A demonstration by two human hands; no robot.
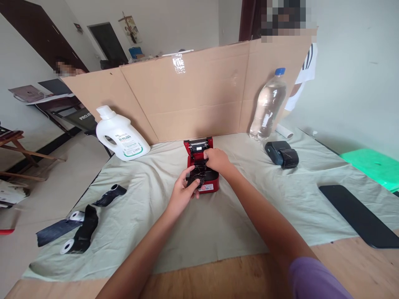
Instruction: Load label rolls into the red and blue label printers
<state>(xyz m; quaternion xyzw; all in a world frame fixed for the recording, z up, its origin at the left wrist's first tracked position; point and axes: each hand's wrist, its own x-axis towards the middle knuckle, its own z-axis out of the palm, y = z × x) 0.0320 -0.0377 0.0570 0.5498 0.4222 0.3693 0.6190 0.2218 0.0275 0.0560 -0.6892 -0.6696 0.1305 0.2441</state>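
Note:
A small red printer [215, 181] sits in the middle of the green cloth, its lid [199, 147] raised toward the back. My left hand [184, 187] is at the printer's near left side, thumb and fingers closed on a crumpled black paper roll [199, 177] over the open body. Inside the opening, my right hand [216, 160] has its fingers curled in from the right, below the lid; what they pinch is hidden. Black paper covers much of the printer's inside.
Several black paper rolls [81, 232] lie at left. A white jug [120, 135] and a water bottle [268, 106] stand before a cardboard screen [193, 99]. At right are a dark device [281, 153] and a black slab [358, 216]. People are behind the screen.

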